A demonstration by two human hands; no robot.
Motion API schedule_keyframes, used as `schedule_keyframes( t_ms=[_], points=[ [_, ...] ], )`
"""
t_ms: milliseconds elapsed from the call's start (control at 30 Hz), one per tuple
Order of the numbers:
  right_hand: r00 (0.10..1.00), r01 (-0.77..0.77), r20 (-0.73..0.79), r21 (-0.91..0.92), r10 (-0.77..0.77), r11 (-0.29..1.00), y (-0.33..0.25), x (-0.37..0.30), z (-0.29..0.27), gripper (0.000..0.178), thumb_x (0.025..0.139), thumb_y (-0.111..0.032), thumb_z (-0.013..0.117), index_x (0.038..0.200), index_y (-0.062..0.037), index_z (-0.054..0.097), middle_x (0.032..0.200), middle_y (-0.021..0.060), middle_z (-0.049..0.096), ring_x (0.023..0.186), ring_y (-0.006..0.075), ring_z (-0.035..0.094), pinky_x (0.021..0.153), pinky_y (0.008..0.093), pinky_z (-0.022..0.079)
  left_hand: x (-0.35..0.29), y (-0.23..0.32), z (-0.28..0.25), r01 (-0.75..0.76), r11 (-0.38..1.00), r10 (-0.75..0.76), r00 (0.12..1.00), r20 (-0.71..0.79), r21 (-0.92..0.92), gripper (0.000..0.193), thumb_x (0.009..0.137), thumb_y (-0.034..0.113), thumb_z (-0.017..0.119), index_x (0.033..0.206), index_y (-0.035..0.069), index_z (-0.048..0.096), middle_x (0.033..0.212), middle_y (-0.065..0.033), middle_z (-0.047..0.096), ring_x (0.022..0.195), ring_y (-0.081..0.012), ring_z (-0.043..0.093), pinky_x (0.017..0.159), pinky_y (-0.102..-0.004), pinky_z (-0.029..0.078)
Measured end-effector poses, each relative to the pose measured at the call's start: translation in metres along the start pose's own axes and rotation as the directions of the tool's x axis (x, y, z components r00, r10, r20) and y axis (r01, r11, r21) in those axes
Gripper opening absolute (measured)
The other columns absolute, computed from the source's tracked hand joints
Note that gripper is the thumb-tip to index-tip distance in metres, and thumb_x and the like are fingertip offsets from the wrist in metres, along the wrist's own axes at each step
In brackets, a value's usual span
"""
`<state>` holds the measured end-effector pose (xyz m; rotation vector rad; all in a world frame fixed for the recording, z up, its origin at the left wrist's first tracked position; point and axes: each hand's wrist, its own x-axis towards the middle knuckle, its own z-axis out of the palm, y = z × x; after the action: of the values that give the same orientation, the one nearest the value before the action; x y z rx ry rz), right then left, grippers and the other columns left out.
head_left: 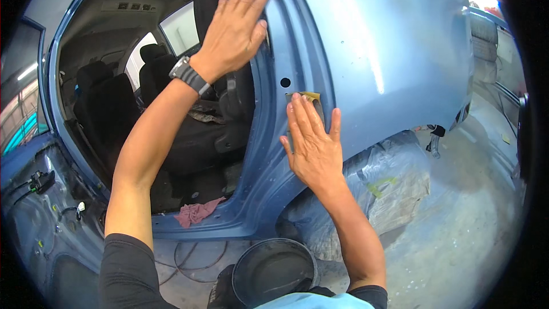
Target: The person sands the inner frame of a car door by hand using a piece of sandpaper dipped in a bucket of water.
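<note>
My left hand (237, 26) lies with its fingers stretched out over the upper part of the blue car's door pillar (280, 28), a black watch on its wrist. Lower on the same pillar, just below a round black hole, my right hand (313, 146) rests flat with fingers spread. Beneath its fingertips is a folded piece of sandpaper (311, 96), grey with a yellowish back, pressed against the painted metal. Most of the sandpaper is hidden by the hand. The blue rear side panel (372, 40) curves away to the right.
A pink rag (197, 213) lies on the door sill. Below stands a black bucket (274, 269), with a hose (197, 263) on the floor beside it. Plastic sheeting (383, 177) covers the wheel. An opened door (51, 223) is at left, dark seats (106, 103) inside.
</note>
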<state>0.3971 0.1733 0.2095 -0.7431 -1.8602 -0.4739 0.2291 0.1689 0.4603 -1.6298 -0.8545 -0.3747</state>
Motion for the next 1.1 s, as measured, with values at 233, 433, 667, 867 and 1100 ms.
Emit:
schedule_keyframes(
  t_ms=[233, 433, 667, 867, 1100],
  points=[
    [1.000, 0.001, 0.002, -0.022, -0.001, 1.000, -0.001, 0.001, -0.003, 0.065, 0.104, -0.041, 0.054, 0.158, -0.0073, 0.044, 0.169, 0.0037, 0.034, 0.157, 0.0172, 0.029, 0.127, 0.0642, -0.003, -0.024, 0.044, -0.015, -0.080, 0.996, 0.083, 0.994, 0.077, -0.036, 0.069, 0.096, 0.018, 0.053, 0.161, 0.001, 0.034, 0.169, -0.0215, 0.031, 0.155, -0.0412, 0.030, 0.124, -0.0591, 0.025],
    [1.000, -0.004, -0.019, -0.042, 0.003, 0.999, -0.002, 0.002, -0.003, 0.067, 0.099, -0.043, 0.061, 0.155, -0.0077, 0.047, 0.168, 0.0031, 0.036, 0.156, 0.0146, 0.030, 0.127, 0.0634, -0.001, -0.060, 0.074, -0.022, -0.111, 0.983, 0.138, 0.970, 0.199, -0.143, 0.074, 0.093, 0.022, 0.057, 0.160, -0.001, 0.035, 0.170, -0.0214, 0.028, 0.158, -0.0395, 0.025, 0.127, -0.0582, 0.019],
    [1.000, -0.022, -0.007, -0.089, 0.022, 0.996, -0.006, 0.003, -0.007, 0.072, 0.096, -0.043, 0.065, 0.156, -0.0074, 0.046, 0.167, 0.0026, 0.037, 0.155, 0.0138, 0.032, 0.126, 0.0651, 0.006, -0.016, 0.043, -0.012, 0.053, 0.999, -0.053, 0.998, 0.031, 0.000, 0.071, 0.097, 0.026, 0.054, 0.159, -0.002, 0.036, 0.169, -0.0210, 0.030, 0.157, -0.0408, 0.027, 0.125, -0.0594, 0.022],
    [0.983, 0.087, 0.177, -0.187, -0.054, 0.978, -0.030, -0.020, -0.018, 0.068, 0.094, -0.042, 0.067, 0.149, -0.0043, 0.055, 0.161, 0.0107, 0.044, 0.151, 0.0220, 0.037, 0.121, 0.0699, 0.020, -0.014, 0.049, -0.002, 0.064, 0.993, -0.061, 0.998, 0.029, -0.102, 0.070, 0.099, 0.026, 0.054, 0.160, -0.002, 0.034, 0.171, -0.0211, 0.026, 0.157, -0.0400, 0.025, 0.126, -0.0596, 0.022],
    [0.996, 0.081, 0.061, -0.362, -0.063, 0.929, -0.011, 0.000, -0.024, 0.066, 0.096, -0.040, 0.064, 0.148, -0.0009, 0.055, 0.161, 0.0132, 0.044, 0.153, 0.0239, 0.035, 0.122, 0.0691, 0.021, -0.102, 0.083, -0.031, 0.012, 0.944, 0.074, 0.966, 0.249, -0.330, 0.076, 0.094, 0.026, 0.062, 0.160, 0.000, 0.034, 0.171, -0.0204, 0.026, 0.158, -0.0392, 0.024, 0.127, -0.0592, 0.019]
  ],
)
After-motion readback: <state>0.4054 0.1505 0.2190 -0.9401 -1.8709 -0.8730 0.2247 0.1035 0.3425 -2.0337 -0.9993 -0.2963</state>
